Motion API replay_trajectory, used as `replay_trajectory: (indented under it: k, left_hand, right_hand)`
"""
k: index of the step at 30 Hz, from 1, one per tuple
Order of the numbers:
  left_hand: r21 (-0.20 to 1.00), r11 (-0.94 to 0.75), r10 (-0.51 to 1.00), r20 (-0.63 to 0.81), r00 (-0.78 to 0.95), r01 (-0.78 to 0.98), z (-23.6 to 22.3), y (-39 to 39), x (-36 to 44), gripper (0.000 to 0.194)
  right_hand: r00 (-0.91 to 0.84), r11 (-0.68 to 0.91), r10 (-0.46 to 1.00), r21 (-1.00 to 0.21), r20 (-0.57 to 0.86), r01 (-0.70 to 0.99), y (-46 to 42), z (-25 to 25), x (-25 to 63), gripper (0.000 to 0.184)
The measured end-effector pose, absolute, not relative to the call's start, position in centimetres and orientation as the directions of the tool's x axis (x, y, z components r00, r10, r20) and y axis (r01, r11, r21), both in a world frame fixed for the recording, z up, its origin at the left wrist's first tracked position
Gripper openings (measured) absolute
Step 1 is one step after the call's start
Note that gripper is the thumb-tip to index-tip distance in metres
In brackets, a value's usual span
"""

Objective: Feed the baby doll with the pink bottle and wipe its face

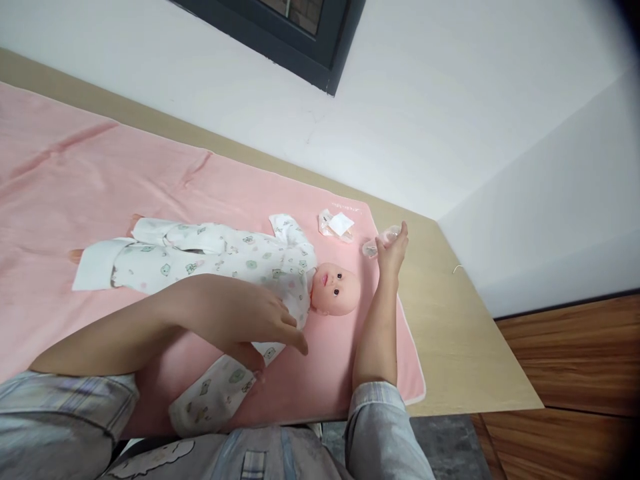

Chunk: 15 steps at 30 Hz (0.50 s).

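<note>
A baby doll (240, 257) in a white printed outfit lies on its back on a pink blanket (320, 373), its head toward the right. My left hand (260, 313) hovers over or rests on the doll's near shoulder; whether it touches I cannot tell. Its thumb and forefinger are apart, and nothing shows between them. The near sleeve (215, 393) stretches out below this hand. Beyond the doll's head, my right hand (393, 253) grips a clear, bottle-like plastic container (373, 249) near the blanket's right edge. The fingers partly hide the container.
A small clear packet (326, 223) with a white square piece (342, 224) lies beyond the doll's head. The wooden tabletop (450, 347) reaches past the blanket to the right. A white wall with a dark window frame (320, 60) rises behind, and wood-grain panels (575, 360) stand at right.
</note>
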<state>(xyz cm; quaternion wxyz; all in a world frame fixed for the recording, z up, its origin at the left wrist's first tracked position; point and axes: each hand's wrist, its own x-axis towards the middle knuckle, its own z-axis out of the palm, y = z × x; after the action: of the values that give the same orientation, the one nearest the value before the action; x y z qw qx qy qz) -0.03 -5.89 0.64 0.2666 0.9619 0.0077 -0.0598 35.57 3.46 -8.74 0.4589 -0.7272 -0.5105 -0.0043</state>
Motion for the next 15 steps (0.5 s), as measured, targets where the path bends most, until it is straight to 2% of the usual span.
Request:
replay_trajectory:
  k: [5,10,15]
  left_hand:
    - [0.504,-0.853,0.080,-0.126,0.989,0.133,0.2,-6.2,-0.4,0.052]
    - [0.494,-0.852,0.098,-0.179,0.979,0.176,0.1,-6.2,-0.4,0.052]
    - [0.450,-0.874,0.111,-0.183,0.977,0.183,0.0,-6.3,-0.3,0.052]
  right_hand:
    - [0.483,-0.060,0.742,-0.671,0.465,0.739,4.2,-10.4,36.0,0.086]
    - [0.523,-0.034,0.715,-0.724,0.464,0.689,5.2,-11.7,36.5,0.098]
    - [0.554,-0.029,0.724,-0.784,0.412,0.621,5.7,-13.0,37.0,0.096]
